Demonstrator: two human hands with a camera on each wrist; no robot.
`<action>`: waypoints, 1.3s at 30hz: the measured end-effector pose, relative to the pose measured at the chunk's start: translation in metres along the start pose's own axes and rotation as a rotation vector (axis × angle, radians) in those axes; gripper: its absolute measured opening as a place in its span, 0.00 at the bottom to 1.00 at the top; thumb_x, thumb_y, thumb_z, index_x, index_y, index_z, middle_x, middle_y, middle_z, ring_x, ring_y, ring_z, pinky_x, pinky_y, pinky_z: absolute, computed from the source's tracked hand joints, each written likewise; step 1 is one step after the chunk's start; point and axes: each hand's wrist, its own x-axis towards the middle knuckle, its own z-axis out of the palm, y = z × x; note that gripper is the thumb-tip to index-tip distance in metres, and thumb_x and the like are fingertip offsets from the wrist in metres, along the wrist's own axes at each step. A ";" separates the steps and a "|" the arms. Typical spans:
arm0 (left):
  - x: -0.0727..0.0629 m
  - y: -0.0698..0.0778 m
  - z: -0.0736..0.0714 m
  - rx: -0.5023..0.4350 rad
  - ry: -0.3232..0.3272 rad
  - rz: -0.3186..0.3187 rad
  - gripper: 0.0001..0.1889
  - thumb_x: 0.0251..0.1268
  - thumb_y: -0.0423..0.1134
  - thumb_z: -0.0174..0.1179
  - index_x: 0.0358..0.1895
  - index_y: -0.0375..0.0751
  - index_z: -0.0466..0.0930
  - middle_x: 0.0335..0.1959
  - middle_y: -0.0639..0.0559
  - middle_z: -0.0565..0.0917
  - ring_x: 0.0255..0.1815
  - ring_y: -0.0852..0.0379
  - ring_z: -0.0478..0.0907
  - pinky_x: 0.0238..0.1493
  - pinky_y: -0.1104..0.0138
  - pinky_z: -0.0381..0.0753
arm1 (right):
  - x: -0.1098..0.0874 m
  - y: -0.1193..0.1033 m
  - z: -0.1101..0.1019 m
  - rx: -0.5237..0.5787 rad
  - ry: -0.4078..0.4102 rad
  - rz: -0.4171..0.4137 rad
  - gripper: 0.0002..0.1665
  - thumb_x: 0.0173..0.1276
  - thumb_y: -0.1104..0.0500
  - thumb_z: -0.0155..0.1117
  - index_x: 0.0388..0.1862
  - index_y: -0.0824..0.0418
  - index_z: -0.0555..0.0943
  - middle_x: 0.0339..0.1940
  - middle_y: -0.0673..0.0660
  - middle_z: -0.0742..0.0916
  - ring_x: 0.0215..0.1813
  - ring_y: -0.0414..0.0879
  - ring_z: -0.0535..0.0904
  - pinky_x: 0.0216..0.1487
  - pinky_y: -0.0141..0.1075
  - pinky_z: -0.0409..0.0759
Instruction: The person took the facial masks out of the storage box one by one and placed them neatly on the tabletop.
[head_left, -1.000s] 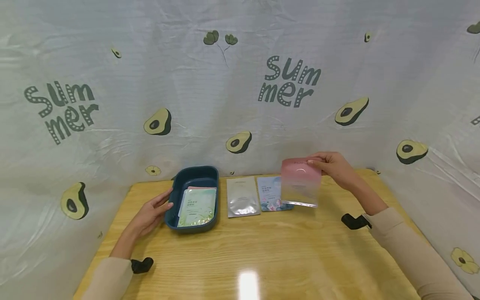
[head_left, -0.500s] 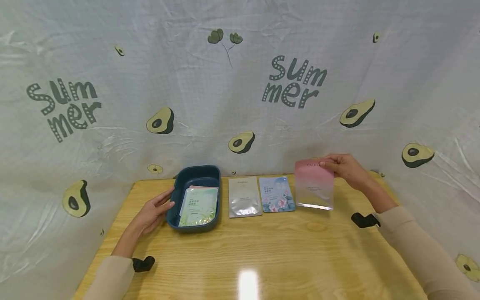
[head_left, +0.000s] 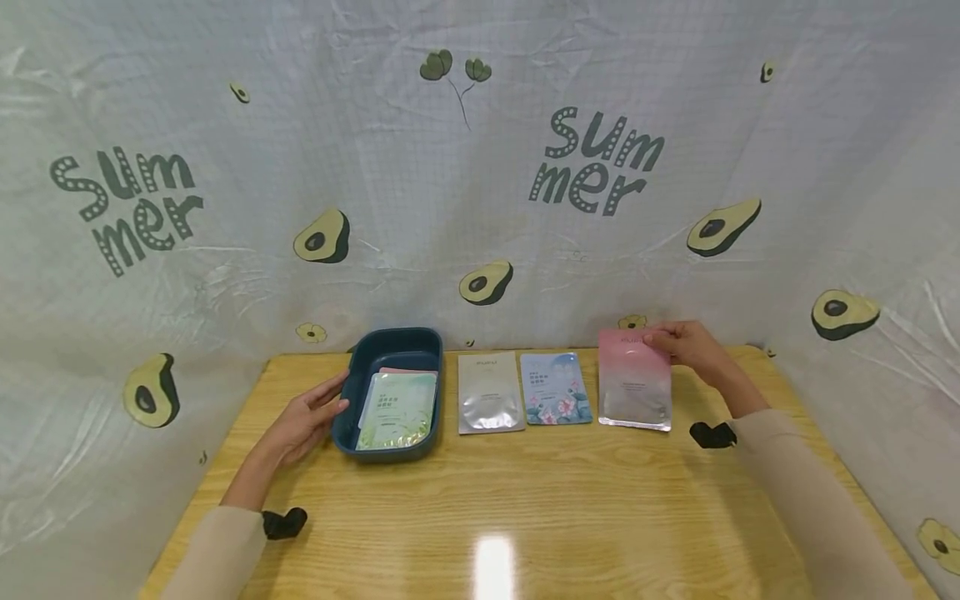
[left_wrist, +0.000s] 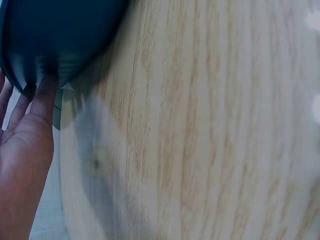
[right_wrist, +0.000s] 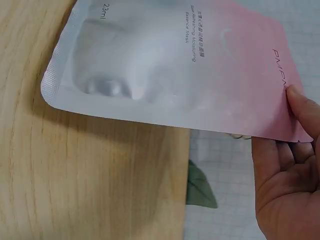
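Note:
My right hand pinches the top right corner of a pink-to-silver face mask packet, thumb on the front and fingers behind. In the right wrist view, the packet is printed "Essence Mask", its lower end close over the wood. Left of it lie a blue floral face mask packet and a cream-silver packet, side by side. Against the left side of a dark blue bin rests my left hand, fingers fairly straight. The left wrist view shows its fingertips at the wall of the bin.
Inside the bin lies a green packet, with pink and pale edges of others showing under it. The wooden table ends at the back against a white curtain printed with avocados. Curtain also hangs along both sides.
My right hand has carried the pink packet rightward, off the blue floral packet it overlapped, and lowered it toward the table beside it. My left hand stays at the bin.

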 end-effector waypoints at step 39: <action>-0.001 -0.003 0.000 -0.032 0.002 0.011 0.41 0.76 0.38 0.59 0.84 0.45 0.44 0.84 0.42 0.43 0.81 0.42 0.49 0.64 0.69 0.74 | 0.044 0.046 0.055 -0.423 0.259 -0.008 0.18 0.75 0.54 0.65 0.51 0.69 0.87 0.53 0.70 0.86 0.55 0.66 0.80 0.58 0.58 0.78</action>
